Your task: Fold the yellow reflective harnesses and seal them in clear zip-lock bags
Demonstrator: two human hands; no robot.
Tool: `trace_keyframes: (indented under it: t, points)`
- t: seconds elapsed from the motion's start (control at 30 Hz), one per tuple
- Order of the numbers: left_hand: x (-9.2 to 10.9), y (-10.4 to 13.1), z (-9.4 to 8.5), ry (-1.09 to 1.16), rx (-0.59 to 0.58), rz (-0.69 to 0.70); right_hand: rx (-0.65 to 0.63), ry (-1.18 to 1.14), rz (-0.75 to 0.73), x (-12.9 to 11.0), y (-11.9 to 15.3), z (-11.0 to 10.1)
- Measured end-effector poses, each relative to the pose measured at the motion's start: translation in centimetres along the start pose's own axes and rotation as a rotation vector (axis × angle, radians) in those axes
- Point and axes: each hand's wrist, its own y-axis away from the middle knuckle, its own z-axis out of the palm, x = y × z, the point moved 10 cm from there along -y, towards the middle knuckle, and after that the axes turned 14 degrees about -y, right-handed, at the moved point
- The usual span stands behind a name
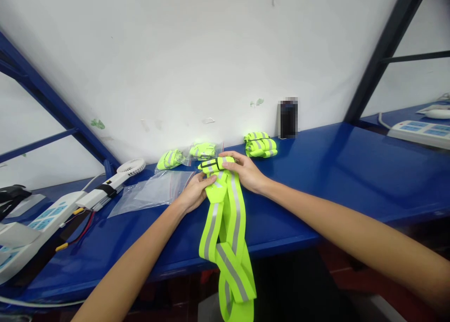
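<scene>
Both my hands hold a neon yellow reflective strap (237, 214) with grey stripes, above the blue table. My left hand (194, 190) grips it from the left, thumb laid over the gathered part. From the right, my right hand (246, 171) pinches the folded top end, where a black buckle or slider shows. The strap's long loops hang past the table's front edge, crossing one another. Just behind my hands lie two bundles of similar straps in clear bags, a left bundle (170, 159) and a middle bundle (203, 150). A rolled strap (260, 145) without a bag sits farther right.
A flat clear plastic bag (158, 189) lies left of my left hand. Farther left are a white handheld fan (131, 167), a power strip (52, 214) and loose wires with yellow connectors. A dark phone-like object (288, 119), partly pixelated, leans on the wall.
</scene>
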Motion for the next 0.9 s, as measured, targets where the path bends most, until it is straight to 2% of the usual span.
trace_keyframes:
  t: [0.1,0.23,0.4,0.6,0.67,0.8,0.9]
  points:
    - [-0.3,0.1,0.4,-0.004,-0.023,-0.034,-0.053,0.080,-0.020,-0.5,0.5,1.0]
    - [0.0,0.3,0.2,-0.034,0.037,-0.024,-0.085,0.122,-0.026,-0.8,0.9,1.9]
    - [0.2,0.3,0.2,-0.074,0.071,-0.011,-0.096,0.128,-0.017,-0.7,0.9,1.9]
    - [-0.4,0.3,-0.7,-0.077,0.143,-0.030,-0.074,0.075,0.016,0.2,0.4,1.1]
    - [-0.2,0.4,-0.6,-0.068,0.124,-0.006,-0.057,0.074,0.035,0.5,0.2,0.7]
    - [0.2,0.4,0.4,-0.033,0.009,0.029,-0.044,0.143,0.030,0.6,0.1,0.4]
    - [0.2,0.4,0.3,-0.030,0.024,0.035,-0.074,0.181,0.073,0.8,0.3,0.5]
